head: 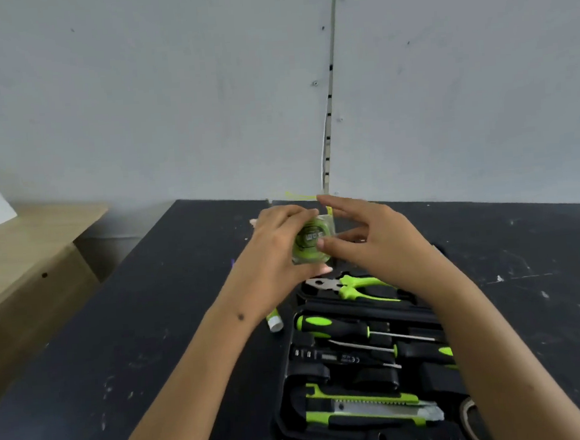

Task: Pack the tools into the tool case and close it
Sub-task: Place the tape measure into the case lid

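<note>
A: Any writing legible?
B: Tape measure [312, 239], round face w/ "3.0M", seen upside down. A black tool [329, 356] in the case carries small white marks, too small to read.
A: Grips?
B: Left hand [276, 244] clamped on the tape measure, fingers over its top, thumb under. Right hand [368, 235] w/ fingers spread, one fingertip touching the tape's face; not gripping. Yellow blade sticks out above the tape, blurred.
A: Where's the case, contents?
B: Case [285, 423] lies open on the dark worktop [152, 332], below the hands. Inside: pliers [351, 286] at the far end, then two screwdrivers [337, 328], the black tool, knife [367, 410] nearest. Small green-white tube [274, 320] on the worktop, just left of the case.
</note>
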